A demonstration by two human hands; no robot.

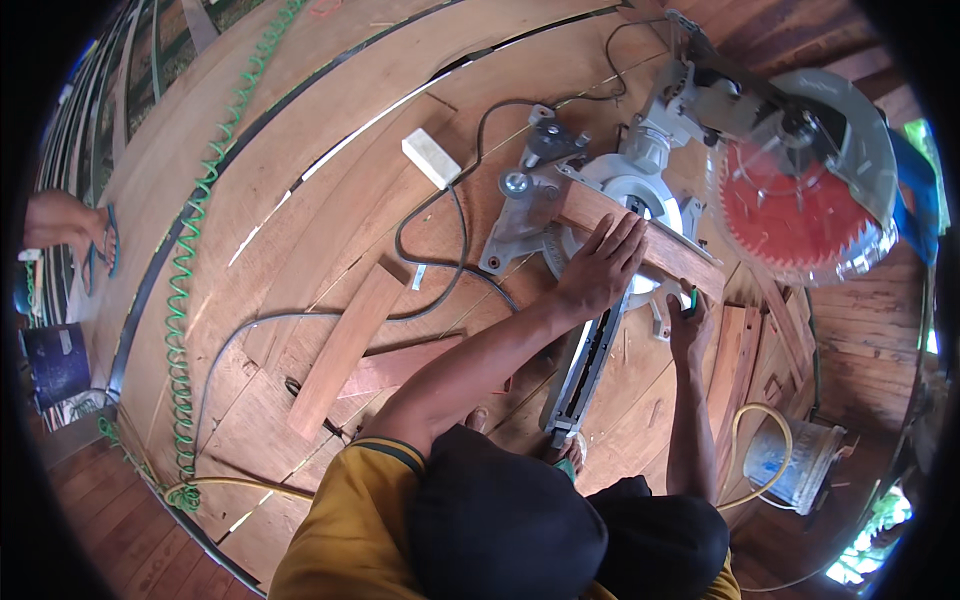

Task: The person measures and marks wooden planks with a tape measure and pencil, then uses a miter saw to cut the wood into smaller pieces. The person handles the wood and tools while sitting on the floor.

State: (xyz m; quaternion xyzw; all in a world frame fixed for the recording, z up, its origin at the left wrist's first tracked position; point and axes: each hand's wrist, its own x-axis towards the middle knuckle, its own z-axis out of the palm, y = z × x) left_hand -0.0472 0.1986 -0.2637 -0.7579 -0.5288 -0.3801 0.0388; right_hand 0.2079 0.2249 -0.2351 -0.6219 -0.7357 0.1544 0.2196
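From the head view, looking down, the left hand (600, 265) lies flat on a reddish wooden board (650, 240) that rests across the base of a miter saw (620, 200), right of the middle of the scene. Its fingers (622, 235) are stretched out and close together, pressing on the top of the board, not curled around it. The board runs from the saw's round turntable toward the right and slightly nearer, passing under the raised saw head.

The right hand (690, 320) sits just nearer than the board's right end, with a small green object (689, 303) at its fingertips; its fingers are bent, but whether they pinch the green object or only touch it cannot be told. The red toothed blade (795, 215), under a clear guard, hangs up and to the right of the board, apart from it.

A black power cord (440, 250) loops over the wooden plank floor (300, 200) left of the saw, near a white rectangular box (431, 158). A loose short plank (345, 350) lies on the floor to the left and nearer. A green coiled hose (185, 300) runs along the far left side. A pale bucket (790, 462) with a yellow hose (745, 440) stands near right. Another person's foot in a blue sandal (70, 225) shows at the left edge.
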